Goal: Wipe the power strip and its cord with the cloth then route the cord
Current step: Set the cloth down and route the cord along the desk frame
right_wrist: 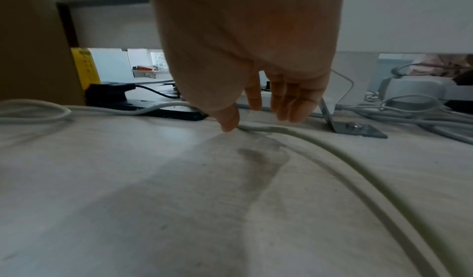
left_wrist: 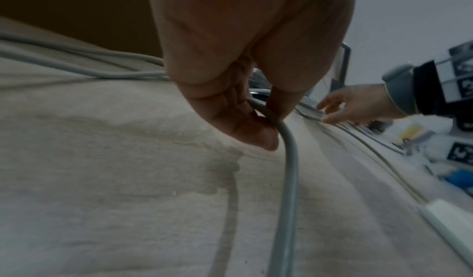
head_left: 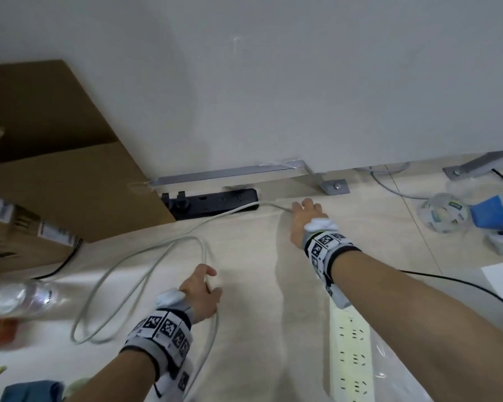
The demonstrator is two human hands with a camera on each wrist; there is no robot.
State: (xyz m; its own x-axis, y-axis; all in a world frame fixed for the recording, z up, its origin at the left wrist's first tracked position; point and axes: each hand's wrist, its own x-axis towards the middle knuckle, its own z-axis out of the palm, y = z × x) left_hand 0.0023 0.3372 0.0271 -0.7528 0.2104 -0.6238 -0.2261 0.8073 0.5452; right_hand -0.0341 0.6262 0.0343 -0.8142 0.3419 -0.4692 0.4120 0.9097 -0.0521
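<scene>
A white power strip (head_left: 350, 352) lies on the beige floor at the lower right, also seen in the left wrist view (left_wrist: 450, 226). Its pale cord (head_left: 183, 238) loops across the floor and runs past a black power strip (head_left: 215, 203) by the wall. My left hand (head_left: 211, 281) pinches the cord (left_wrist: 286, 160) between thumb and fingers (left_wrist: 266, 117). My right hand (head_left: 301, 206) reaches to the far stretch of cord (right_wrist: 332, 147); its fingers hang straight and the thumb tip touches the cord (right_wrist: 256, 117). Blue fabric (head_left: 32, 391), perhaps the cloth, lies at the bottom left.
Cardboard boxes (head_left: 70, 184) stand at the left, partly covering the black strip. A white panel (head_left: 273, 82) rests on metal brackets (head_left: 334, 187). A clear bottle (head_left: 21, 297) lies left. Cables, a tape roll (head_left: 442, 211) and blue items clutter the right. A black cable (head_left: 462, 285) runs under my right forearm.
</scene>
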